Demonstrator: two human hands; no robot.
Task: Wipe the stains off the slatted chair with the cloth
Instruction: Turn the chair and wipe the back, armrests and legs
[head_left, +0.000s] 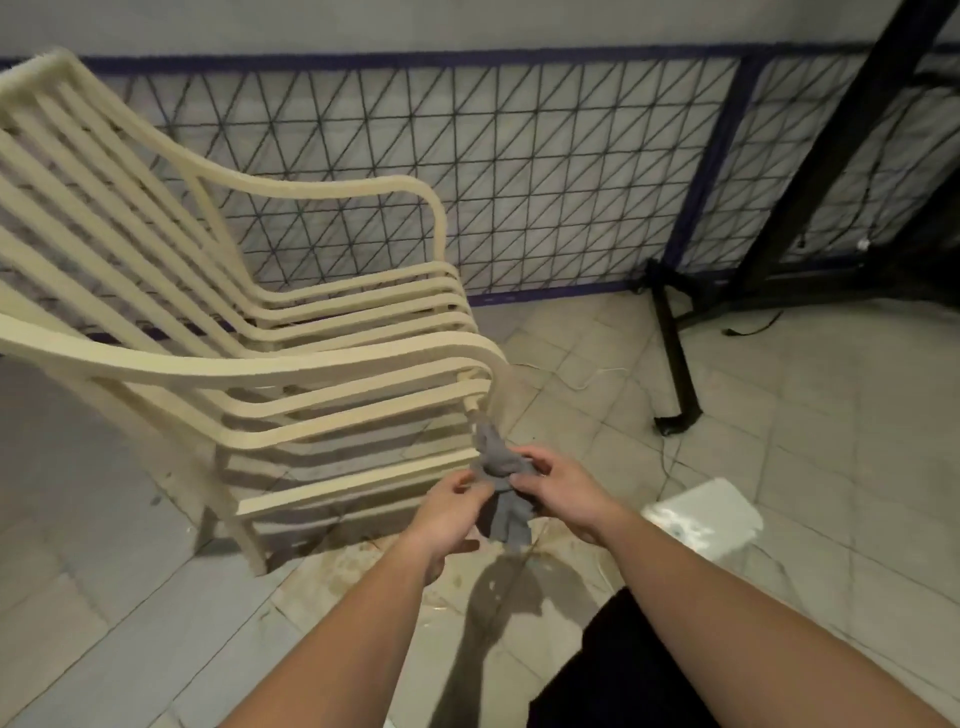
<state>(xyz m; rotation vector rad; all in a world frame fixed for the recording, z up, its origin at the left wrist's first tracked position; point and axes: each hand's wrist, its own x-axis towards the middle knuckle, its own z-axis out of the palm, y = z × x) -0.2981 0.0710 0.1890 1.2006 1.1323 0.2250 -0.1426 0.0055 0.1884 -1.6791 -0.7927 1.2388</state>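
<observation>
A cream slatted plastic chair (270, 332) stands on the tiled floor at the left, its seat front facing right. Just in front of the seat's front corner I hold a bunched grey cloth (501, 483) in both hands. My left hand (449, 512) pinches the cloth's left side with curled fingers. My right hand (561, 488) grips its right side. The cloth's top reaches up to the chair's front edge, and its lower end hangs down between my hands.
A blue-framed wire mesh fence (519, 171) runs behind the chair. A black metal stand (675, 353) leans at the right with cables on the floor. A white container (706, 512) sits on the tiles near my right forearm. The floor below the cloth looks wet.
</observation>
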